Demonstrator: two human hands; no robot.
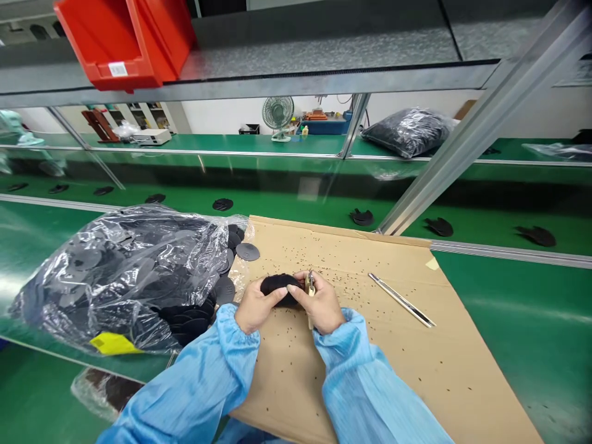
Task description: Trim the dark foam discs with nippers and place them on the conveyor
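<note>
In the head view, my left hand (253, 307) is closed around a fanned stack of thin black discs (279, 283). My right hand (325, 304) pinches the right side of the same stack. It also keeps a small beige-handled tool with a metal tip (310, 285), perhaps a cutter, upright against the palm. Both hands are over a brown cardboard sheet (398, 370) strewn with tiny dark scraps. To the left, a clear plastic bag (134, 265) spills more black discs; one loose grey-black disc (248, 251) rests on the cardboard's edge.
A slim metal-and-white strip (401, 300) lies on the cardboard at right. Beyond it runs a green conveyor belt (287, 200) carrying spaced black pieces (222, 204). A slanted metal post (467, 129) rises at right. An overhead shelf holds a red bin (134, 43).
</note>
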